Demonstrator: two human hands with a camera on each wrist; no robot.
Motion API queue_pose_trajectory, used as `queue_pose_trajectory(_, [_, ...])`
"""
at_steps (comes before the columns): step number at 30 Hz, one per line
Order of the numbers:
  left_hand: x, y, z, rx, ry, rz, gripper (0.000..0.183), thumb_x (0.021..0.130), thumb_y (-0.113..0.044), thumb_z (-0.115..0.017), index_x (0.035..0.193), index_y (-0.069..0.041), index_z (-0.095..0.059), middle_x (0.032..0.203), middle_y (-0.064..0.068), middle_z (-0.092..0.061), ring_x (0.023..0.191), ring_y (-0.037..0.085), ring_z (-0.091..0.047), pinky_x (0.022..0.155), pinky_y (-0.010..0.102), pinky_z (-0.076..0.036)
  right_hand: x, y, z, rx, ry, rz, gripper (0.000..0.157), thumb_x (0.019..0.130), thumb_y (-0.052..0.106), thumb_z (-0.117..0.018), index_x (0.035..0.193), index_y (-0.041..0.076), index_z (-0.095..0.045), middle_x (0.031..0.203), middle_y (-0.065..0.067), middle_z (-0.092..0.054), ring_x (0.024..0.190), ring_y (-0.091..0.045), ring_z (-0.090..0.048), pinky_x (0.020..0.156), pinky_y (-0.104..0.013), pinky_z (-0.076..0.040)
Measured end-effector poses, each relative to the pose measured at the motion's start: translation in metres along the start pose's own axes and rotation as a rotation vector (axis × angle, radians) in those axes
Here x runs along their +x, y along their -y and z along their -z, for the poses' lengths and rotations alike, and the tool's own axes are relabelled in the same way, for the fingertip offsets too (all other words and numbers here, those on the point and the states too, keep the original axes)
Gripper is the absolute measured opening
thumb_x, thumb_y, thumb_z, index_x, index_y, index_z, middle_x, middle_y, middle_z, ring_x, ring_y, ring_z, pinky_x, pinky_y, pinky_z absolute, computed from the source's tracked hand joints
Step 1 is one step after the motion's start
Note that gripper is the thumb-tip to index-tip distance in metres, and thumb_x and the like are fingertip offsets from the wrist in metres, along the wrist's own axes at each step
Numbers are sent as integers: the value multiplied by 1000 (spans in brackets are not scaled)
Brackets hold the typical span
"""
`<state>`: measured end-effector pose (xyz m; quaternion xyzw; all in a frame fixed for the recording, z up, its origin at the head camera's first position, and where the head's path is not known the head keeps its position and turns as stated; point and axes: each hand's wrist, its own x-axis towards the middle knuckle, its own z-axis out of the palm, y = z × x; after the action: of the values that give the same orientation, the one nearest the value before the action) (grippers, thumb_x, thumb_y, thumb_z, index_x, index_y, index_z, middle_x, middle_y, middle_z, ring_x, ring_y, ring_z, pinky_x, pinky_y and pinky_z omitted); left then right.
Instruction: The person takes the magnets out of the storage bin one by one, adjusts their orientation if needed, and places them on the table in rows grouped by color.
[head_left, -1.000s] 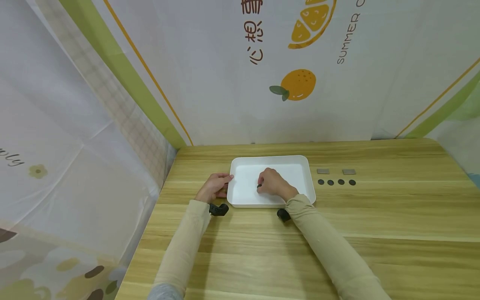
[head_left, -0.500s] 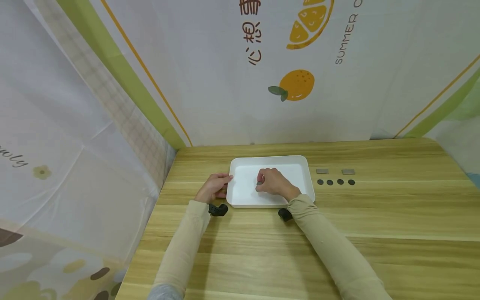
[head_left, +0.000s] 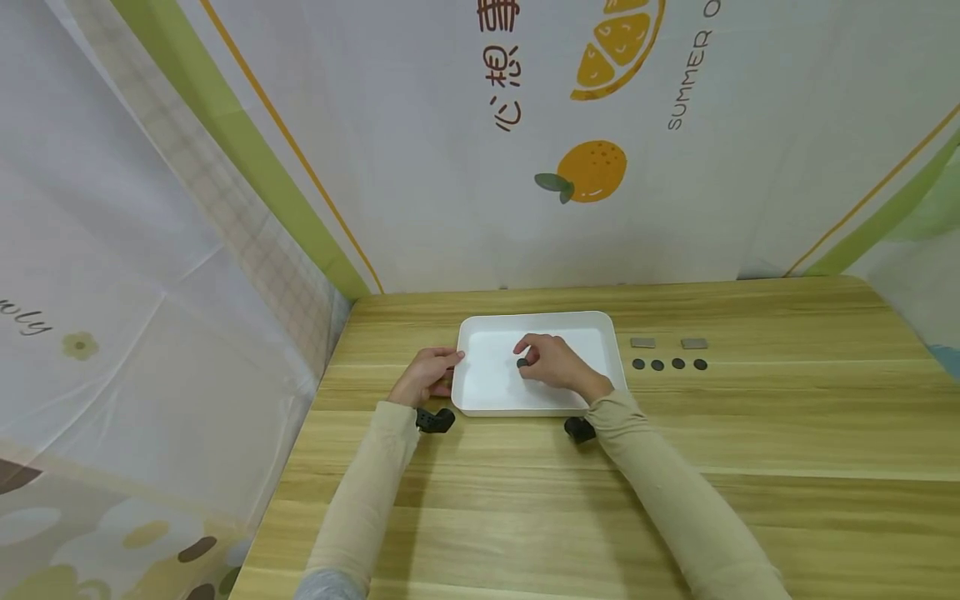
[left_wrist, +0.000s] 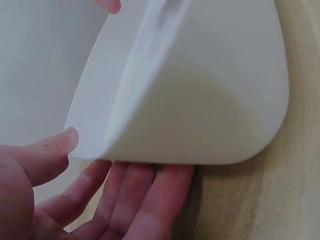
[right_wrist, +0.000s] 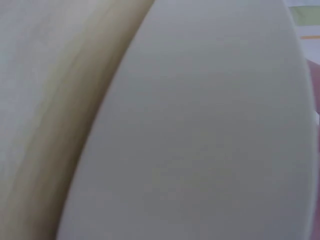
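Note:
A shallow white rectangular tray [head_left: 491, 408] sits on the wooden table. My left hand [head_left: 423, 375] grips its left end, the thumb over the rim. In the left wrist view, the thumb [left_wrist: 67, 142] lies at the tray's corner and the other fingers [left_wrist: 160, 200] reach against the outer wall. Over the tray's middle, my right hand [head_left: 555, 362] holds a small dark round disc [head_left: 522, 363] by the thumb, with the index finger spread away from it. The right wrist view is mostly filled by the tray's outer wall [right_wrist: 195, 125], hiding the disc.
Right of the tray, several dark discs [head_left: 657, 365] lie in a row, below two thin grey rectangular pieces [head_left: 642, 342] [head_left: 694, 343]. A printed cloth [head_left: 450, 167] hangs behind the table's back edge; another cloth [head_left: 150, 333] hangs at the left.
The right hand has shifted slightly right and away from the body, the disc moving with it. Its index finger has spread from the thumb. The left hand stays at the tray's end.

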<state>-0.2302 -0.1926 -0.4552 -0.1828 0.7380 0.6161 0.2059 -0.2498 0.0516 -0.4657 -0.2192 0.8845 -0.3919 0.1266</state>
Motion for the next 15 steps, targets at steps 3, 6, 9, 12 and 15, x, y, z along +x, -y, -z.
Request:
queue_pose_trajectory(3, [0, 0, 0, 3, 0, 5, 44, 99, -22, -56, 137, 0, -48, 97, 7, -65, 73, 14, -67, 67, 35, -60, -3, -1, 4, 11, 9, -1, 25, 82, 9, -69, 107, 7, -66, 85, -5, -63, 73, -15, -53, 65, -25, -43])
queue_pose_trajectory(6, [0, 0, 0, 6, 1, 4, 45, 99, -22, -56, 137, 0, -48, 97, 8, -65, 73, 14, -67, 66, 34, -60, -6, -1, 8, 23, 18, 9, 22, 83, 9, -69, 105, 6, -68, 85, -5, -63, 73, -15, -53, 63, -24, -44])
queue_pose_trajectory(9, [0, 0, 1, 14, 2, -3, 45, 99, -23, -56, 137, 0, -48, 97, 8, -64, 72, 14, -66, 65, 33, -59, -9, -1, 12, 51, 24, 21, 23, 84, 10, -69, 106, 5, -67, 86, -6, -63, 74, -15, -53, 62, -24, -45])
queue_pose_trajectory(12, [0, 0, 1, 26, -1, -7, 45, 99, -24, -56, 137, -1, -48, 96, 7, -64, 72, 14, -66, 65, 32, -59, -11, -3, 15, 87, 24, 33, 24, 84, 10, -70, 107, 5, -67, 87, -7, -63, 76, -15, -54, 62, -25, -46])
queue_pose_trajectory(15, [0, 0, 1, 31, -2, -7, 45, 99, -24, -56, 137, -1, -48, 97, 7, -64, 72, 13, -66, 65, 32, -59, -11, -5, 18, 115, 17, 49, 25, 84, 10, -71, 108, 5, -66, 89, -7, -64, 78, -16, -55, 64, -25, -47])
